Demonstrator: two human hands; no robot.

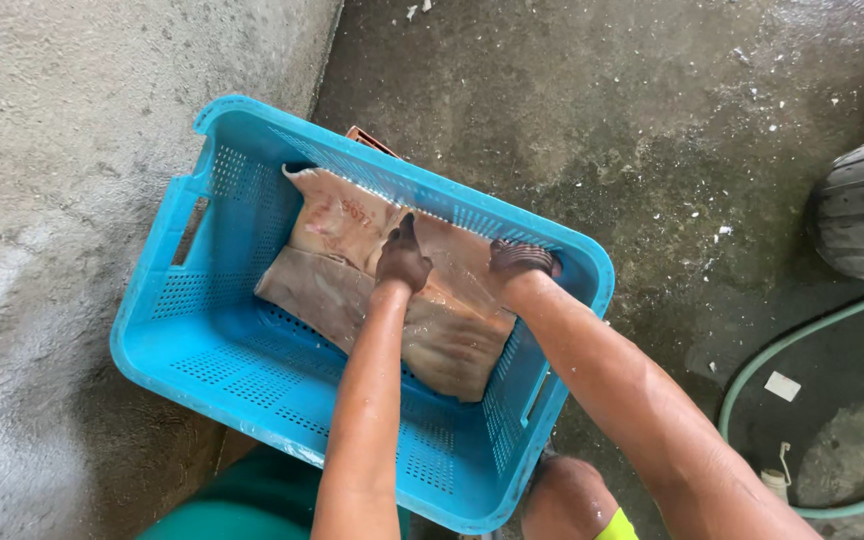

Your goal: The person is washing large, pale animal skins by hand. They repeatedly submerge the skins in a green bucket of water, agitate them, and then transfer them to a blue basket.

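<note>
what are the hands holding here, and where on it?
Both hands press on a wet pale slab lying in the blue perforated crate: left hand on its top surface mid-slab, right hand at its far edge. Whether fingers grip it cannot be told.

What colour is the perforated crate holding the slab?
Bright blue crate; seen best in the head view.

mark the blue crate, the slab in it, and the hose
blue crate [252,385], head view, perforated floor near the front wall.
slab [452,345], head view, lower folded part.
hose [782,350], head view, curved stretch on the floor.
</note>
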